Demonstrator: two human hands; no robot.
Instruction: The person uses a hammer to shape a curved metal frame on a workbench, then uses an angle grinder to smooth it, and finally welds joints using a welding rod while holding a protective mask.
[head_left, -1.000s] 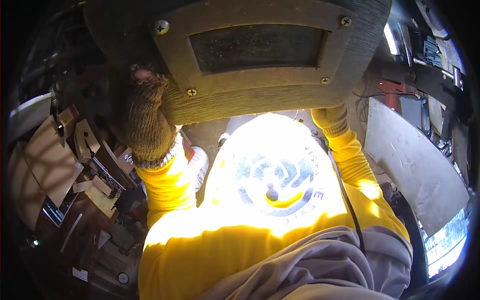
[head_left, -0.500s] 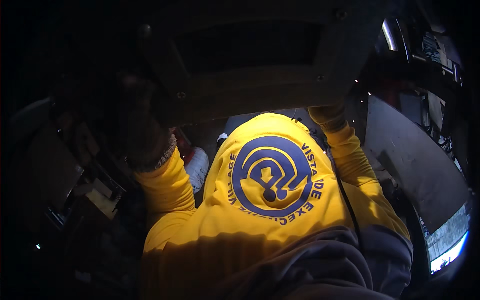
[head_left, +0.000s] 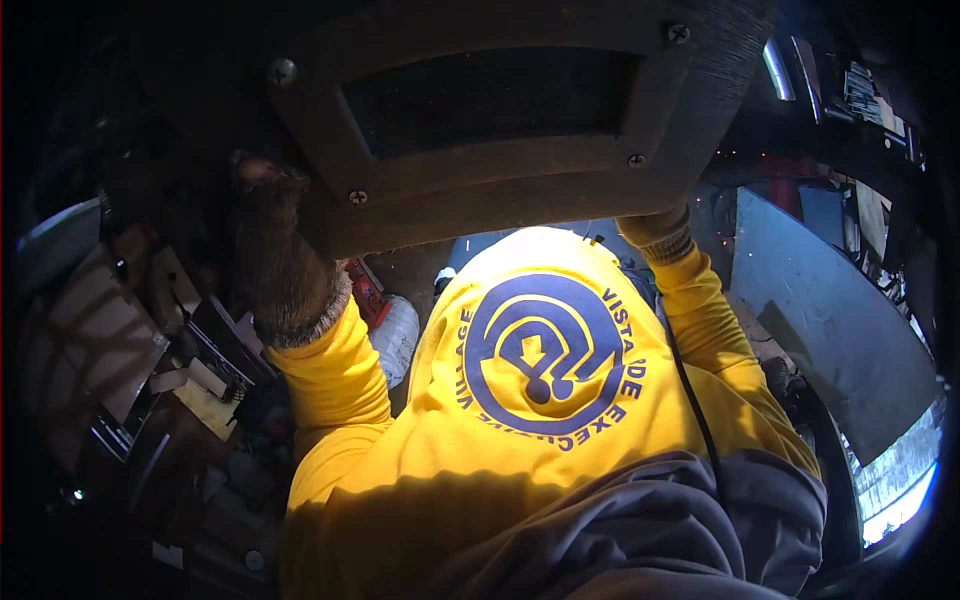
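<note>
A dark brown welding shield (head_left: pixel 480 185) with a rectangular dark window (head_left: pixel 490 100) and screws at its corners fills the upper middle. My left hand (head_left: pixel 275 215), in a worn brown knit glove with a fingertip bare, is closed at the shield's left edge; its grip is partly lost in shadow. Under the shield's lower right corner, only the back and cuff of my gloved right hand (head_left: pixel 655 228) show. The shield covers its fingers and whatever they may hold. A thin black cable (head_left: pixel 692 400) runs down across my yellow top near the right arm.
A large grey sheet panel (head_left: pixel 815 320) leans at the right. Cluttered boards and scraps (head_left: pixel 200 385) lie at the left. Beside my left forearm are a white rounded bundle (head_left: pixel 397 335) and a red item (head_left: pixel 366 290). Small orange sparks dot the dark upper right.
The scene has become much brighter, bringing out the shield, my left glove and the surrounding clutter. My hands and the shield stay in nearly the same place.
</note>
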